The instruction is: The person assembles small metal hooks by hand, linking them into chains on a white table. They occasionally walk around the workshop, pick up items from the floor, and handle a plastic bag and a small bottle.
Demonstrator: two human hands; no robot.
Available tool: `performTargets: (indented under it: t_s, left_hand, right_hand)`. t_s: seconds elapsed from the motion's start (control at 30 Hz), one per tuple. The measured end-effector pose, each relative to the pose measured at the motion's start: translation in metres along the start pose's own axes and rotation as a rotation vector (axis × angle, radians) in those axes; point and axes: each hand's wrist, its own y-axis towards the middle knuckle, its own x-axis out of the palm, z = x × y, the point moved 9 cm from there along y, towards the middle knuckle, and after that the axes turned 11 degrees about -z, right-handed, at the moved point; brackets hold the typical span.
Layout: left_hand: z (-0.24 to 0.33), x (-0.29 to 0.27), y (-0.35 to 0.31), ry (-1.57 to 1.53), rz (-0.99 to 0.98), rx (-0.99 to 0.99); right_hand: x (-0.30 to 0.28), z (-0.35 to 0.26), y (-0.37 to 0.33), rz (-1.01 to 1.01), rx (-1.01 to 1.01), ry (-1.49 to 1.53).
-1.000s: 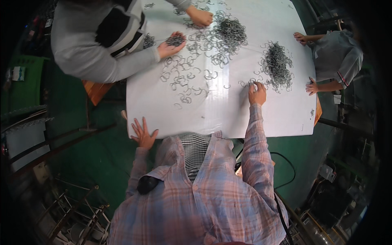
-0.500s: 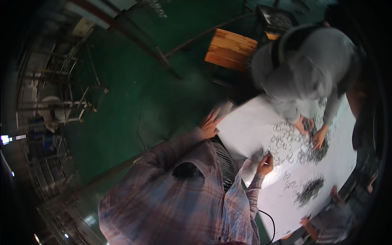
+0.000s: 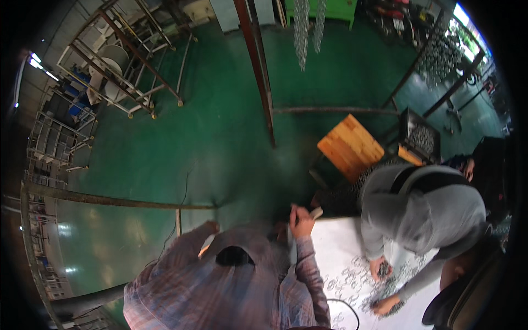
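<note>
My right hand (image 3: 302, 221) is raised at the near left corner of the white table (image 3: 324, 242), its fingers curled. Whatever it may hold is too small to make out. A pale wooden piece (image 3: 317, 213) shows beside its fingers. My left hand (image 3: 212, 226) is low by my left side, away from the table; its fingers are mostly hidden. Small dark curved metal pieces (image 3: 352, 278) lie scattered over the tabletop. Across them, a co-worker in a grey hooded top holds a cluster of the pieces (image 3: 384, 268) in one hand and reaches into a pile (image 3: 391, 307) with the other.
A wooden stool (image 3: 351, 144) and a black tray of metal parts (image 3: 421, 135) stand beyond the table. A rusty metal post (image 3: 258, 71) rises ahead of me. Wheeled racks (image 3: 126, 77) stand far left on the green floor. A black cable (image 3: 352, 308) loops beside my right arm.
My view has swung toward the floor ahead. My left hand has left the table corner and dropped to my side. My right hand has moved from the scattered pieces to the corner.
</note>
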Motion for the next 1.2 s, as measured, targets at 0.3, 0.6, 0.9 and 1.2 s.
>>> performTargets:
  t_s: [0.3,0.6,0.9,1.2]
  left_hand:
    - [-0.011,-0.041,-0.020,-0.485,0.049,0.110]
    - [-0.089,-0.150,0.026,-0.671,0.101,0.267]
    - [-0.204,-0.187,0.027,-0.772,-0.013,0.302]
    - [-0.326,-0.151,0.012,-0.961,-0.001,0.224]
  right_hand:
    - [0.088,0.025,0.014,-0.361,0.136,-0.276]
    - [0.073,0.069,0.021,-0.389,0.563,-0.574]
    - [0.086,0.062,0.018,-0.465,0.683,-0.650]
    - [0.146,0.117,-0.013,-0.920,1.346,-0.568]
